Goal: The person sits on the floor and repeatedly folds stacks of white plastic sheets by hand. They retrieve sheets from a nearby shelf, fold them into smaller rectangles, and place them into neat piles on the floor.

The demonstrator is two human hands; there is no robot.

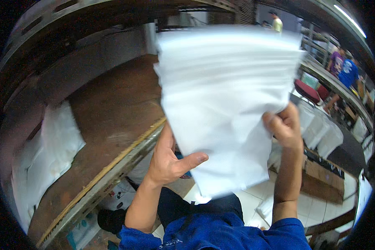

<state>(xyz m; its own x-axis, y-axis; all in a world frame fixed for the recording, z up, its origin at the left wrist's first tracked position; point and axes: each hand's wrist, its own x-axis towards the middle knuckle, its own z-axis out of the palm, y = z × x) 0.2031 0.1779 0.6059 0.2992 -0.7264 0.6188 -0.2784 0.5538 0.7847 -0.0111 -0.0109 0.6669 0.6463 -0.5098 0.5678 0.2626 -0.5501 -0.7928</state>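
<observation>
A thick stack of white plastic sheets or bags [225, 100] is held up in front of me, its far edges fanned in layers and smeared by motion. My left hand [171, 160] grips its left edge, thumb on top and fingers hidden beneath. On the opposite edge my right hand [284, 125] pinches the stack, with the thumb on the upper face and the other fingers curled. Whether the pieces are flat bags or plain sheets I cannot tell.
To the left runs a brown shelf board [116, 96] with a metal front edge, bearing another white stack [50, 154]. White bundles [321, 129] lie on a dark surface at right, above a cardboard box [323, 179]. Several people stand in the far right background, near a red chair [307, 90].
</observation>
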